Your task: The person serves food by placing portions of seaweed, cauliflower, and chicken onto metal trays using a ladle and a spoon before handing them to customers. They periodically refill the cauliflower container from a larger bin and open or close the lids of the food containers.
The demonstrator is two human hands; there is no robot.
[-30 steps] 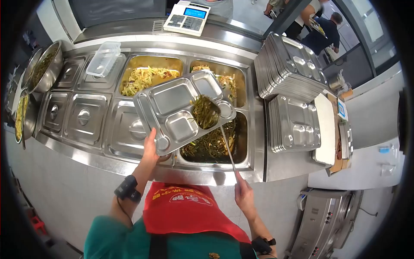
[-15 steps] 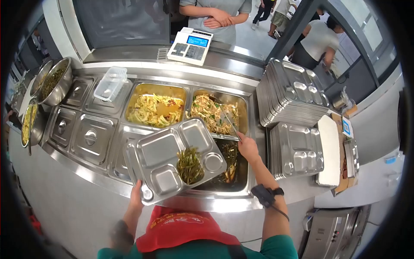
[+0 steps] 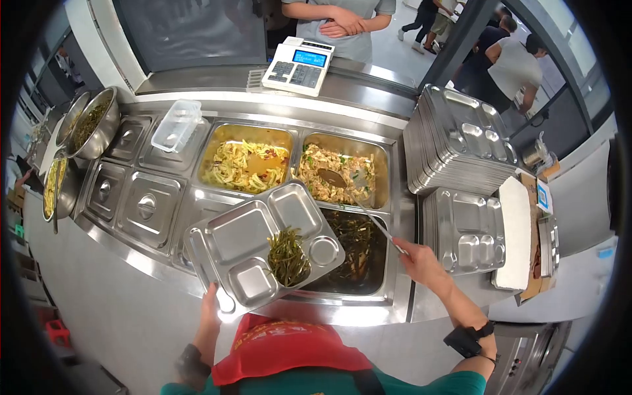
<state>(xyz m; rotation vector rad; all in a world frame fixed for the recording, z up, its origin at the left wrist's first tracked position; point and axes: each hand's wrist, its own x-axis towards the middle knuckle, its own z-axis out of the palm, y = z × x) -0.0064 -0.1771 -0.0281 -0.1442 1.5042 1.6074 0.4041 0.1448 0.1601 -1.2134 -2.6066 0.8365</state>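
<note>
A metal compartment tray (image 3: 240, 234) is tilted over the front of the counter, its left corner gripped by my left hand (image 3: 209, 306). Green strips of vegetable (image 3: 288, 257) fill one of its compartments; the others are bare. My right hand (image 3: 421, 263) is closed round the handle of a long serving spoon (image 3: 375, 220). The spoon's bowl rests on the meat-and-vegetable mix in the back right pan (image 3: 342, 164). Left of it is a pan of yellow cabbage (image 3: 245, 164). A pan with dark food (image 3: 359, 243) lies partly hidden under the tray.
Stacked metal trays (image 3: 454, 151) stand on the right, with a lower stack (image 3: 469, 230) in front. Lidded pans (image 3: 148, 205), a plastic container (image 3: 176, 125) and steel bowls (image 3: 95, 125) are on the left. A person (image 3: 342, 29) stands behind the scale (image 3: 298, 66).
My right hand has moved right and toward me, and the spoon's bowl now shows on the mix. The tray stays almost in place. The view has shifted slightly.
</note>
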